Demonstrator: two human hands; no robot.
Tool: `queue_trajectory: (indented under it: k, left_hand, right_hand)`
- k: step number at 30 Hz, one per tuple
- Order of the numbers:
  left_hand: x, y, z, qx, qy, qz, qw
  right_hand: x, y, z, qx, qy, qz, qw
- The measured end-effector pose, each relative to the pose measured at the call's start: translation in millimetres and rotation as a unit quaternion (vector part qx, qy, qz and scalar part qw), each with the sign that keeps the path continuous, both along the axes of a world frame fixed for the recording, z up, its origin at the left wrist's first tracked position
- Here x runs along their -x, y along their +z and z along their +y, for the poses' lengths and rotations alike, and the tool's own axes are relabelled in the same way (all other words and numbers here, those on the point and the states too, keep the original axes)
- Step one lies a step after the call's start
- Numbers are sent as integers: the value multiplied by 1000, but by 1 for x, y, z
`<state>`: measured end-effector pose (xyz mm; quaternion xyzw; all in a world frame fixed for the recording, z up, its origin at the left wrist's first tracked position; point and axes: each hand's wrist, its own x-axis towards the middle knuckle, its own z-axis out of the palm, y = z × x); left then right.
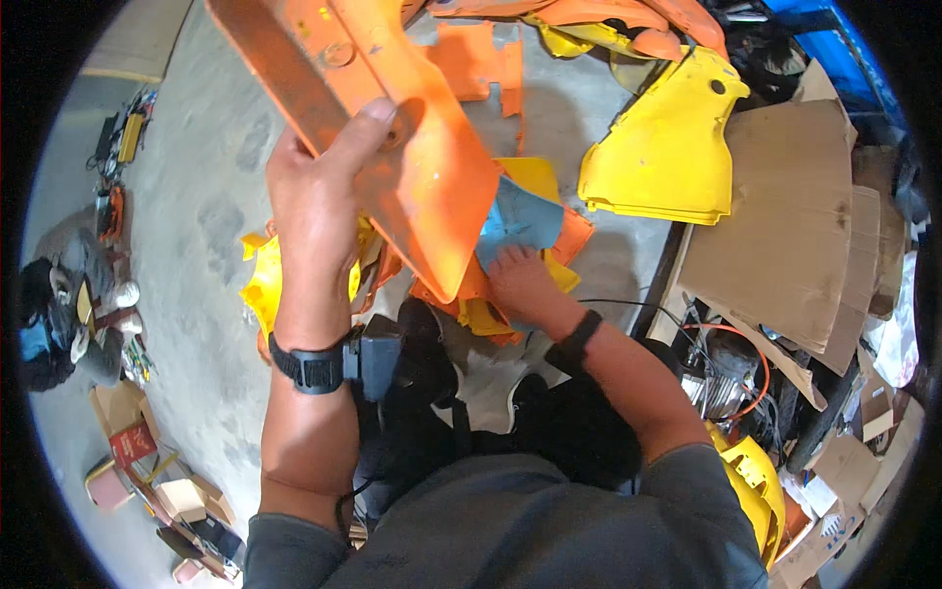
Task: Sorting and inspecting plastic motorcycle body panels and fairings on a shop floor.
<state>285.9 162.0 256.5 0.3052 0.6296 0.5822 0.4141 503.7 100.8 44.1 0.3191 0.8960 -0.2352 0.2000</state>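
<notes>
My left hand (319, 187) is closed round the edge of a large, scuffed orange plastic panel (422, 167), thumb on its face, holding it up off the floor. Lower and to the right, my right hand (528, 287) reaches into a pile of plastic panels, its bent fingers on a light-blue piece (520, 218). Orange pieces (574, 236) and a yellow piece (535, 177) lie around and under that blue one. The raised panel hides part of the pile. Another yellow panel (263, 285) shows to the left, partly behind my left wrist.
A big yellow panel (667, 147) lies to the right, beside flattened cardboard (775, 216). More orange panels (599, 12) are at the far side. At right are an engine-like metal part (721, 383) with cables and another yellow panel (751, 481). Tools (130, 137) and boxes (128, 417) line the left.
</notes>
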Motion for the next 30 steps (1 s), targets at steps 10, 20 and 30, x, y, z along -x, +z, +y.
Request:
queue_trajectory:
  k: [10, 20, 30]
  left_hand:
    - [1, -1, 14, 29, -18, -22, 999]
    - [3, -20, 15, 92, -57, -17, 994]
    - [77, 52, -74, 192, 38, -129, 972]
  right_hand:
    - [12, -45, -20, -123, -16, 21, 992]
    - [23, 5, 5, -105, -101, 87, 985]
    - [-81, 199, 8, 102, -332, 21, 938]
